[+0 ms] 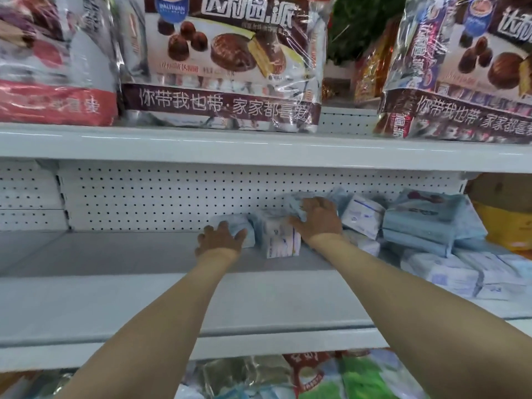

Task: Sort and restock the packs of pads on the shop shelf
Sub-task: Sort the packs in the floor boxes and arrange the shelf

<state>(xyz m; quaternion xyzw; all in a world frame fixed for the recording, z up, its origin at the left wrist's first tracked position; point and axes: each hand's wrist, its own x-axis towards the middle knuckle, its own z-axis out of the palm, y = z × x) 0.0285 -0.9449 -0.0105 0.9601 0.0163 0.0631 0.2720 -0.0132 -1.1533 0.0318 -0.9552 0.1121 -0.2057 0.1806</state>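
Pale blue and white packs of pads lie on the grey middle shelf [121, 298]. My left hand [220, 239] rests with spread fingers on a light blue pack [250, 226] standing near the pegboard back wall. My right hand [318, 220] grips the top of a blue pack [290, 204] above a white upright pack [280, 243]. To the right a tilted white pack [364, 216] leans on a stack of blue packs [423, 223], and more white packs [466, 272] lie flat near the front.
The shelf above carries large bags of chocolate pies [224, 61], with another bag [466, 70] to the right. A yellow and brown carton [506, 214] stands at the far right. Colourful packets [316, 375] fill the shelf below. The white pegboard [161, 197] closes the back.
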